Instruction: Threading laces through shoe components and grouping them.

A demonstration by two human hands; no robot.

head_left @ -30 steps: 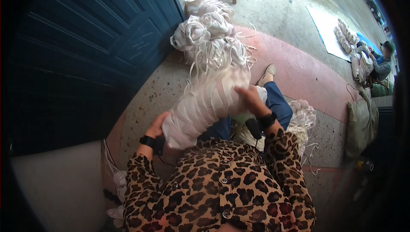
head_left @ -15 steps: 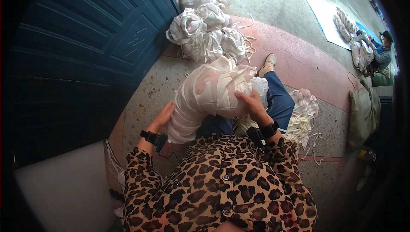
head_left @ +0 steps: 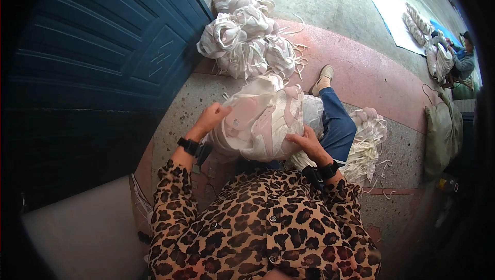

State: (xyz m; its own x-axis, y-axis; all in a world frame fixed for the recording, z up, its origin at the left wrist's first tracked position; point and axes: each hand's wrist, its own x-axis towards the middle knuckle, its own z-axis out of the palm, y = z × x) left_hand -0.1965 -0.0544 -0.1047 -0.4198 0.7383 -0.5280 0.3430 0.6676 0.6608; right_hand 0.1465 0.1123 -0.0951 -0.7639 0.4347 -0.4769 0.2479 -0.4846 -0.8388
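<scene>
Nearest, your leopard-print shirt (head_left: 270, 218) fills the foreground, and beyond it your two hands meet a bundle of shoe uppers (head_left: 270, 125) over your lap. Your right hand (head_left: 311, 146) is partly open at the bundle's near right side, thumb laid on the outside and fingers by the edge, keeping hold of it. Your left hand (head_left: 210, 119) has its fingers bent at the left edge, touching the bundle; whether it grips, you cannot tell from here. The uppers are white and pale pink, nested one against another into a thick, curved stack; the one on the right side shows a pink overlay and textured white panels, while smooth pink lining and thin white material show toward the left. To the right of your blue trouser leg (head_left: 337, 122) lies a pile of cream laces and pinkish uppers (head_left: 366, 143), with a grey-green sack (head_left: 442, 138) farther right. Farther off, beside the dark blue door (head_left: 113, 58), a heap of similar white bundles (head_left: 250, 40) trails laces. At the far right sits another person (head_left: 465, 61).
</scene>
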